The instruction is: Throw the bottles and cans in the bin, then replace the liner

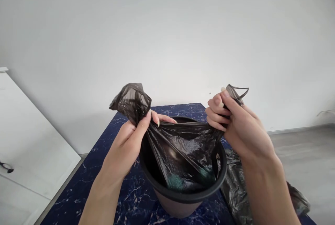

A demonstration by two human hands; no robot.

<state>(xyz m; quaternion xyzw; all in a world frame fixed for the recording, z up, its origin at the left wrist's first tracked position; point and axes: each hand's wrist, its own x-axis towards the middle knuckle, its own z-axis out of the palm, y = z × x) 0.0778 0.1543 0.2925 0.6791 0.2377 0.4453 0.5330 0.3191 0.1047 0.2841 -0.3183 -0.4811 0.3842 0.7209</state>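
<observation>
A black, see-through trash bag (188,148) is stretched between my two hands above a dark round bin (183,197). My left hand (136,130) grips one gathered side of it, and a crumpled tuft of plastic stands up above the thumb. On the other side my right hand (230,120) is closed round the bag's opposite end, with a thin loop of plastic sticking out past the thumb. The lower part of the bag hangs inside the bin. Greenish things show dimly through the plastic; their kind I cannot make out.
The bin stands on a table with a dark blue marble-patterned top (104,155). More black plastic (235,183) lies at the right, partly behind my right forearm. A white cabinet (34,141) with a dark handle stands at the left, and a pale wall (167,43) rises behind.
</observation>
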